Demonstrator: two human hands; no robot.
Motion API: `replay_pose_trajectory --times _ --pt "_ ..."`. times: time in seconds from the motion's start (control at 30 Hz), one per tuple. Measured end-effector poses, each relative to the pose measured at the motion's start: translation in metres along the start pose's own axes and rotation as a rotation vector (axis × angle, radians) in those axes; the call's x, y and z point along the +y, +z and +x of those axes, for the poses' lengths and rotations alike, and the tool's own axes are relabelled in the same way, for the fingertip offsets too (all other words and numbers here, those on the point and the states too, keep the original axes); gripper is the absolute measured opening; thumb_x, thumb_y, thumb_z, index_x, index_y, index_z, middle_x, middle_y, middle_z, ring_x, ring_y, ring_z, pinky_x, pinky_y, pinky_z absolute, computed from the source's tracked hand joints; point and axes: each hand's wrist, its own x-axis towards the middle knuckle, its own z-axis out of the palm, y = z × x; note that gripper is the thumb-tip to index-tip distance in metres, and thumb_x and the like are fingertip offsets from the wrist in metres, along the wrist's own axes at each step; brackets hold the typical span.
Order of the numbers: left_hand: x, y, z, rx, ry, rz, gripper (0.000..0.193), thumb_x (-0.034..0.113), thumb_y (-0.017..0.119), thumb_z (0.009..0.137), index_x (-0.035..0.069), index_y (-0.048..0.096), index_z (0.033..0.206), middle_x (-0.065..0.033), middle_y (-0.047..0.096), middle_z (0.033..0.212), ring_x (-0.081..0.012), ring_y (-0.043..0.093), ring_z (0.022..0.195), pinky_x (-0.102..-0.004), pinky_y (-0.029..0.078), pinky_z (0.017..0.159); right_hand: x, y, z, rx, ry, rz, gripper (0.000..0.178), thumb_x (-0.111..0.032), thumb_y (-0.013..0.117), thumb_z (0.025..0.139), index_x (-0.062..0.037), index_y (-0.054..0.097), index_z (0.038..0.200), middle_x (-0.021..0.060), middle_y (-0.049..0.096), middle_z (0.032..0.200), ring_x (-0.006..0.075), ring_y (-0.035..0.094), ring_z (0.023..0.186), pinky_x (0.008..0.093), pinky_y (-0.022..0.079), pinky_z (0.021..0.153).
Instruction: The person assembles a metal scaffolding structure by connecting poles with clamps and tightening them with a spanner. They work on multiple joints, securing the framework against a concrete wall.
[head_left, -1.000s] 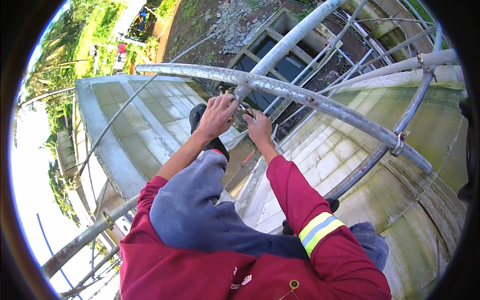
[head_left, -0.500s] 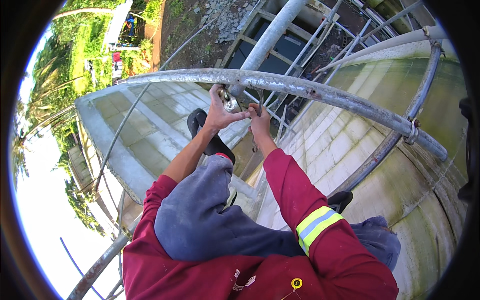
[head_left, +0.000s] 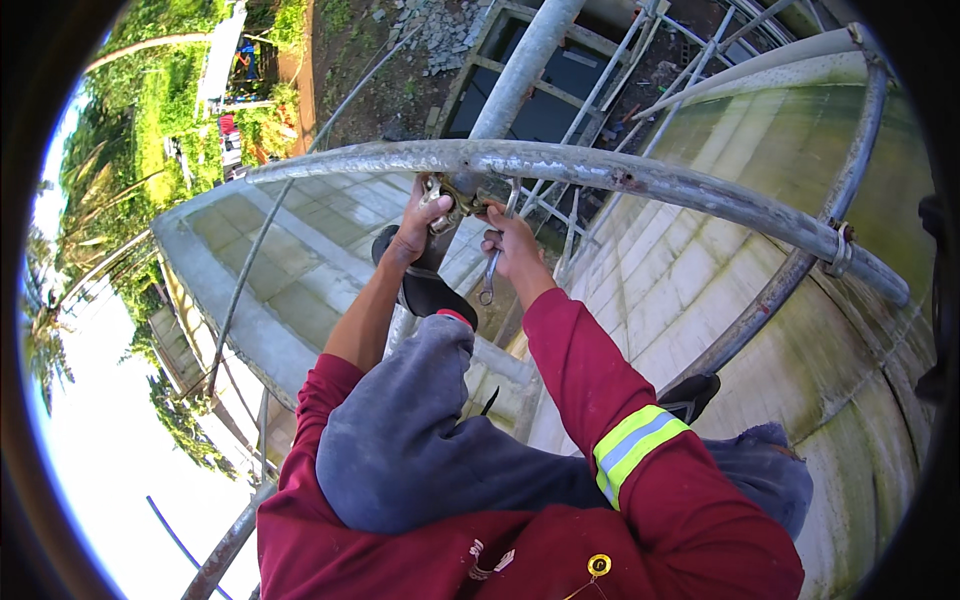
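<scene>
We see the left hand (head_left: 412,232) with its grip curled snugly round the near side of a metal scaffold coupler (head_left: 458,203), the thumb pressed over its face and the fingers mostly hidden behind. The coupler sits just under the place where a long galvanised tube (head_left: 620,175) crosses in front of a second tube (head_left: 525,75); we cannot tell whether it is fully closed about the latter.

Beside it, we find the right hand (head_left: 515,247) with its grip folded about the shaft of a wrench (head_left: 491,273). The tool is tilted, its ring end showing below the fist and its other end standing out above, close to the long tube. The index finger points toward the coupler's right side; we cannot tell whether its tip touches the bolt there.

Below the hands, we look down on a bent knee in blue-grey trousers (head_left: 420,430) and a black-covered foot (head_left: 437,296). The sleeves are maroon, and the right one wears a yellow and silver reflective band (head_left: 637,450). Farther to the right, another clamp (head_left: 841,250) grips the long tube near its end. We also see a pale concrete slab (head_left: 240,290) at left, a stained, curving concrete surface (head_left: 690,280) at right, and a dark basin (head_left: 560,105) beyond.
</scene>
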Motion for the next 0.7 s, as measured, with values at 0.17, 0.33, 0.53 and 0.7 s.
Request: replay_pose_trajectory --times 0.17,0.33,0.53,0.7 --pt "0.000 0.005 -0.002 0.049 -0.034 0.044 0.085 0.045 0.075 0.076 0.007 0.038 0.142 -0.0072 0.052 0.125 -0.0189 0.053 0.117 -0.0345 0.043 0.102 0.012 0.000 -0.010 0.037 -0.025 0.127 0.021 -0.029 0.062 0.100 -0.0119 0.063 0.112 0.0046 0.065 0.095 0.0070 0.032 0.051 0.0257 0.036 0.049" --pt "-0.003 -0.001 0.000 0.019 0.030 0.011 0.084 0.038 0.072 0.080 0.005 0.034 0.147 -0.0111 0.048 0.135 -0.0219 0.047 0.126 -0.0352 0.037 0.109 0.043 -0.024 -0.030 0.434 -0.373 -0.243 0.033 -0.047 0.055 0.101 -0.0146 0.057 0.095 -0.0026 0.047 0.070 0.0073 0.032 0.048 0.0263 0.029 0.045" --pt "-0.009 0.006 0.004 0.027 -0.012 -0.045 0.081 0.038 0.072 0.080 0.005 0.035 0.145 -0.0099 0.048 0.133 -0.0214 0.046 0.125 -0.0351 0.036 0.109 0.078 -0.018 -0.040 0.320 -0.501 -0.259 0.049 -0.052 0.048 0.103 -0.0116 0.049 0.076 -0.0054 0.037 0.062 0.0083 0.034 0.050 0.0275 0.027 0.045" --pt "-0.016 -0.005 -0.001 0.076 0.027 0.013 0.074 0.037 0.070 0.082 0.007 0.038 0.142 -0.0086 0.051 0.130 -0.0198 0.050 0.121 -0.0347 0.039 0.106 0.066 -0.007 -0.063 0.420 -0.258 0.076 0.051 -0.049 0.046 0.105 -0.0103 0.049 0.072 -0.0034 0.039 0.058 0.0104 0.035 0.046 0.0301 0.028 0.045"
